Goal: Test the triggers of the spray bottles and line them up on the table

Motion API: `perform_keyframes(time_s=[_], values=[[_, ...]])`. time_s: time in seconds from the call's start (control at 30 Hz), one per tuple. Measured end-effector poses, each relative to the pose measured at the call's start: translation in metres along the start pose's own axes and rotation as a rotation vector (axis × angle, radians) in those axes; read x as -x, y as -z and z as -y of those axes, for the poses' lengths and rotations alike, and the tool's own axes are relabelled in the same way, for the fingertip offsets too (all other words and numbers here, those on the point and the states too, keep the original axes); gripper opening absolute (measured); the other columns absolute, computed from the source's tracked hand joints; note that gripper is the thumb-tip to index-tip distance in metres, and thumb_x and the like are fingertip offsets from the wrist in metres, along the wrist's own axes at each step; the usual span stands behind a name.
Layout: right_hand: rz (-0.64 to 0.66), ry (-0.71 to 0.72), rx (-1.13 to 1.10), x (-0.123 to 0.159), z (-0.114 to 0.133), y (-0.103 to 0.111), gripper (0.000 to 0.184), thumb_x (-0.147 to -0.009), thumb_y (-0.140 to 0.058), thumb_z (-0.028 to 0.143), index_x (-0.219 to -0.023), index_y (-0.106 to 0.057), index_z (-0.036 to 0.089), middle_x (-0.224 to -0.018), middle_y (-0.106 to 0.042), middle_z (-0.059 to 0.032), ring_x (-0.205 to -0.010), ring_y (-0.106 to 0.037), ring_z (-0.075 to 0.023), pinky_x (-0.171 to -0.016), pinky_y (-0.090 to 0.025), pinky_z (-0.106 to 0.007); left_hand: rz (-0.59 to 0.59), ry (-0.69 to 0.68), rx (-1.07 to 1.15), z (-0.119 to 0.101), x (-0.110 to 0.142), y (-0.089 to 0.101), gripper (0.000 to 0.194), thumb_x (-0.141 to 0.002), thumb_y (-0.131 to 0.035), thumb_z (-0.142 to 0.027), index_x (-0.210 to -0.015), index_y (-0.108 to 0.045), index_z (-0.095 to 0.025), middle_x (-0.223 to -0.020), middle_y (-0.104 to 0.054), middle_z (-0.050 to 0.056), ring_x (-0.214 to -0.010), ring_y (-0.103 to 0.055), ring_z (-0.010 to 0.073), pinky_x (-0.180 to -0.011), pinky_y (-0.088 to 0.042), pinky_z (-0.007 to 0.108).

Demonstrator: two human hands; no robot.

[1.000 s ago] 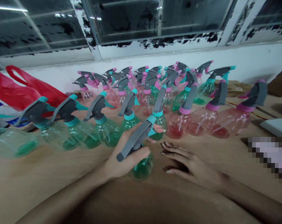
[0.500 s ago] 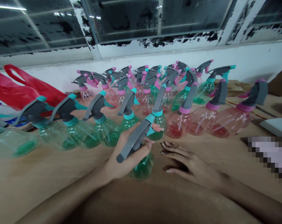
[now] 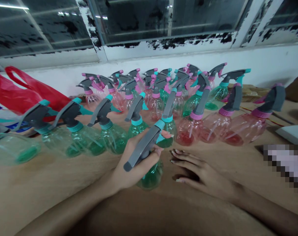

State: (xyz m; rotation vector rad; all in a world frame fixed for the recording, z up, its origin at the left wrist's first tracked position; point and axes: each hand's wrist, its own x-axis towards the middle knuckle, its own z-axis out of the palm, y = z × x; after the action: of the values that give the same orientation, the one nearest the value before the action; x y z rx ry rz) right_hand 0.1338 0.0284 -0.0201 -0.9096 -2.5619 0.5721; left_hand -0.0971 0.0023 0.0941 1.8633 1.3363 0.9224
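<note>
Clock directions as seen in the view, taken from the held spray bottle (image 3: 152, 175). That bottle is near the middle, base down on the wooden desk (image 3: 178, 213), green with a grey head and teal nozzle and collar parts. Left hand (image 3: 133, 159) wraps round its neck under the grey head, thumb on the near side, fingers curled round, one fingertip out past the teal trigger. Right hand (image 3: 202, 172) lies palm down at 3 o'clock, just beside the bottle, fingers loosely spread, holding nothing.

Front row: green bottles (image 3: 114, 141) from 9 to 1 o'clock, pink bottles (image 3: 188, 132) at 2 o'clock. One green bottle (image 3: 166, 141) sits right behind the left fingertips; contact, can't tell. Back group (image 3: 156, 106), mixed pink and green, 11 to 1 o'clock. Red plastic bag (image 3: 44, 95) at 10, brown carton (image 3: 296, 87) at 2, white box (image 3: 291, 135) between 2 and 3; pixelated item (image 3: 287, 160) at 3. Windows (image 3: 168, 19) at 12, above the white wall (image 3: 144, 59).
</note>
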Motion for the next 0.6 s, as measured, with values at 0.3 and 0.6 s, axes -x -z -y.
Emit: perform_keyframes(time_s=[0.3, 0.6], values=[[0.02, 0.005, 0.012, -0.0005, 0.0009, 0.0011, 0.049, -0.088, -0.051, 0.046, -0.133, -0.045, 0.028, -0.141, -0.044, -0.0023, -0.132, -0.035, -0.0222, -0.107, -0.034, -0.045, -0.028, 0.031, -0.004, 0.0004, 0.0022, 0.0008, 0.035, -0.081, -0.052, -0.03, -0.116, -0.057, -0.026, -0.063, -0.057, -0.002, -0.059, -0.057, 0.0161, -0.061, -0.05, 0.027], [0.024, -0.013, 0.019, -0.0004, 0.0011, 0.0002, 0.048, -0.088, -0.05, 0.048, -0.13, -0.048, 0.026, -0.142, -0.044, -0.0028, -0.132, -0.034, -0.0218, -0.107, -0.035, -0.043, -0.04, 0.022, 0.073, -0.0002, 0.0031, -0.0012, 0.036, -0.078, -0.052, -0.021, -0.113, -0.059, -0.025, -0.076, -0.063, 0.0, -0.069, -0.06, 0.0164, -0.069, -0.05, 0.027]])
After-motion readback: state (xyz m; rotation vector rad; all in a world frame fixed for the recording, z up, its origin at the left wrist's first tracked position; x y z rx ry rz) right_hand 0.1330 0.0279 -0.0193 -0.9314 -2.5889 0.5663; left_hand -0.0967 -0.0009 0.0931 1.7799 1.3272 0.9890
